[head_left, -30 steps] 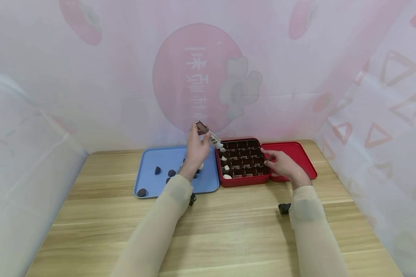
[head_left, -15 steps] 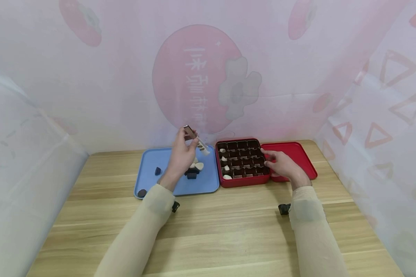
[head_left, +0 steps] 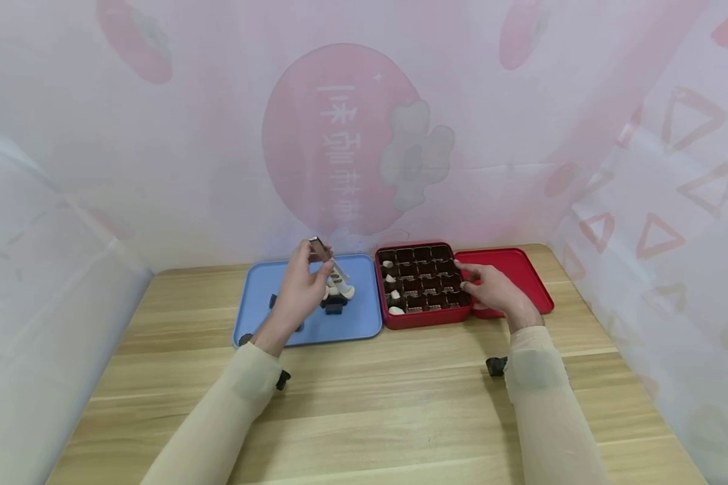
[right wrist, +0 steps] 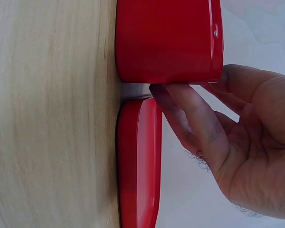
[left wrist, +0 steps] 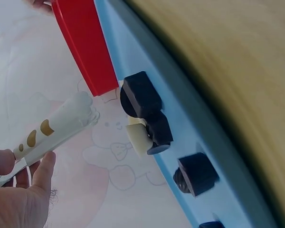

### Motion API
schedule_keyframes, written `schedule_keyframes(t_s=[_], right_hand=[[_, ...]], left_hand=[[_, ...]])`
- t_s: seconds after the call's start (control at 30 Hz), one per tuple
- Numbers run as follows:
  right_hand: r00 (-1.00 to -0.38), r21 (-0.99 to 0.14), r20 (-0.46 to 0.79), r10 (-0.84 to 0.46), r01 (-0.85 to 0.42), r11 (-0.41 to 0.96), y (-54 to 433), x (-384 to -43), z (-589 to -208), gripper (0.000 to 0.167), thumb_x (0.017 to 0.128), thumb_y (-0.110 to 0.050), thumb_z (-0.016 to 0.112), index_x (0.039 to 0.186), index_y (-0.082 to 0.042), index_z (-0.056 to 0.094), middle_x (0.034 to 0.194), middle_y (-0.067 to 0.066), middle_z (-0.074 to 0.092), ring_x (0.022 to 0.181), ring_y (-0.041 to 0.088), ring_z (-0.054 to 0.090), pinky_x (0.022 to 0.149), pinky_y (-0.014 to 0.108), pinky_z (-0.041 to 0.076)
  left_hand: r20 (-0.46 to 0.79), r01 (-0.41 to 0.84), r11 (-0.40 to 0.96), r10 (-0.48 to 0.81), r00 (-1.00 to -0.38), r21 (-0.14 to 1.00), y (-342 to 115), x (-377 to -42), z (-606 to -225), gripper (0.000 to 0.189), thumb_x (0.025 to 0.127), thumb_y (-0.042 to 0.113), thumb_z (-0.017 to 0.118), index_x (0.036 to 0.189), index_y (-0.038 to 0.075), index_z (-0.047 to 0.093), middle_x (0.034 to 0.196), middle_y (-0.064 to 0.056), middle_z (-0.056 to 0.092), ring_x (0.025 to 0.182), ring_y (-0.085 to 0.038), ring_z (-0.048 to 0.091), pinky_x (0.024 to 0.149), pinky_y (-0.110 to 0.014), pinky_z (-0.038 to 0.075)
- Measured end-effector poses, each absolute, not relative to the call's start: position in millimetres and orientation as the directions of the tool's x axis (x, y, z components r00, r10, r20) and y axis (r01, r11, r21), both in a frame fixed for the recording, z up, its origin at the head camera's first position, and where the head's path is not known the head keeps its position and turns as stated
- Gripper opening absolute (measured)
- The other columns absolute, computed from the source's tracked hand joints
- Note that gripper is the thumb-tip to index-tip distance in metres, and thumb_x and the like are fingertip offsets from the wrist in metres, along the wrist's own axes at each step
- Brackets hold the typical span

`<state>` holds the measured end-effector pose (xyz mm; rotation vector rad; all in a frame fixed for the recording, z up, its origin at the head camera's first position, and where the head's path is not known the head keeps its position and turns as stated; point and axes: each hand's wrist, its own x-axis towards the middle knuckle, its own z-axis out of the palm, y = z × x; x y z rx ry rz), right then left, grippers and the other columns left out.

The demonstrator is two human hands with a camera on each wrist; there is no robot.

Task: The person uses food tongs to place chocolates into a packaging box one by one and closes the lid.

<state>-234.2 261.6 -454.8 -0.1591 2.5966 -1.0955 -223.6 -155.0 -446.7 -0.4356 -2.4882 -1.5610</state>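
Observation:
My left hand (head_left: 297, 289) grips a pair of tongs (head_left: 338, 275) with pale ends and brown spots, above the blue tray (head_left: 364, 327). Their tips are right at the white chocolates (head_left: 348, 292), which lie among dark chocolates (head_left: 334, 308). In the left wrist view the tongs (left wrist: 54, 128) slant up from between thumb and fingers. To the right stands a red box (head_left: 427, 320) with a dark divided insert; white chocolates (head_left: 396, 295) fill its left column. My right hand (head_left: 494, 289) rests its fingertips against the box's right side, with fingers (right wrist: 199, 114) fairly straight.
A red lid (head_left: 524, 276) lies right of the box, behind my right hand. More dark chocolates (head_left: 245, 339) are on the tray's left part. A printed cloth (head_left: 218, 135) hangs behind the wooden table (head_left: 400, 404).
My left hand has carried the tongs left and down, from over the box's left column to the white chocolates on the tray. The right hand has stayed against the box.

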Motion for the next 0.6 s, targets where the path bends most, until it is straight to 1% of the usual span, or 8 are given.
schedule_keyframes(t_s=[0.13,0.37,0.47,0.6], right_hand=[[-0.943,-0.717,-0.245,-0.225,0.020,0.697,260,-234,-454,0.070,0.118,-0.005,0.066,0.182,-0.008,0.039,0.141,0.029,0.064,0.084,0.016,0.063,0.076,0.032,0.074],[-0.942,-0.714,-0.244,-0.228,0.016,0.700,261,-236,-455,0.070,0.118,-0.004,0.066,0.182,-0.008,0.039,0.136,0.027,0.064,0.084,0.016,0.062,0.075,0.032,0.074],[-0.941,-0.714,-0.248,-0.229,0.018,0.700,261,-235,-455,0.070,0.118,-0.004,0.066,0.182,-0.008,0.039,0.136,0.026,0.064,0.085,0.017,0.063,0.077,0.033,0.075],[-0.939,-0.714,-0.256,-0.230,0.023,0.700,261,-235,-455,0.069,0.119,-0.005,0.066,0.182,-0.008,0.038,0.138,0.026,0.062,0.087,0.017,0.062,0.080,0.035,0.076]], left_hand=[[0.293,0.340,0.435,0.173,-0.940,0.834,-159,-218,-447,0.009,0.122,0.005,0.061,0.124,0.004,0.052,0.155,-0.022,0.062,0.149,-0.046,0.066,0.119,-0.056,0.069],[0.298,0.357,0.457,0.199,-0.934,0.815,-164,-215,-454,0.008,0.120,-0.001,0.061,0.123,0.002,0.054,0.150,-0.022,0.064,0.147,-0.045,0.070,0.119,-0.049,0.068],[0.301,0.362,0.469,0.201,-0.932,0.805,-165,-214,-456,0.010,0.120,-0.001,0.061,0.128,0.002,0.057,0.148,-0.021,0.065,0.147,-0.045,0.070,0.119,-0.048,0.068],[0.295,0.361,0.479,0.208,-0.932,0.800,-165,-215,-460,0.020,0.120,-0.002,0.060,0.140,0.000,0.059,0.146,-0.022,0.065,0.147,-0.045,0.069,0.119,-0.048,0.069]])
